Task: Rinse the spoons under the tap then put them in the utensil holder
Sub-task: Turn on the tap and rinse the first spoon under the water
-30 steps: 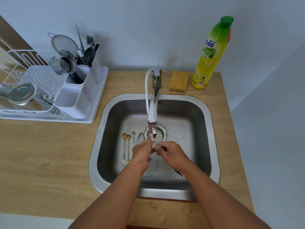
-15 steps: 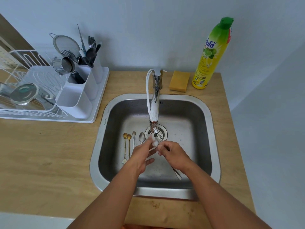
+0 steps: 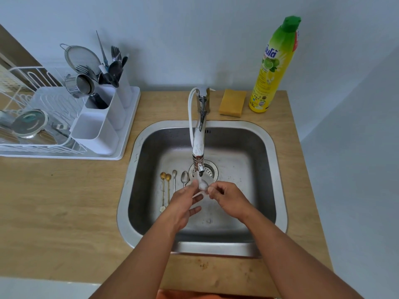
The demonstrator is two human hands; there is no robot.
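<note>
Right hand (image 3: 228,200) pinching spoon (image 3: 203,184) under tap (image 3: 198,147), left hand (image 3: 183,203) fingers relaxed, seemingly rubbing its bowl

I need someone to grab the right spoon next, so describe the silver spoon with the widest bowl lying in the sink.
Start at the steel sink set in the wooden counter and find the round drain strainer under the tap. Four spoons lie in a row left of it. The plain silver spoon is the nearest to the drain, with a broader bowl than the slim silver one and the two gold ones beside it.
</note>
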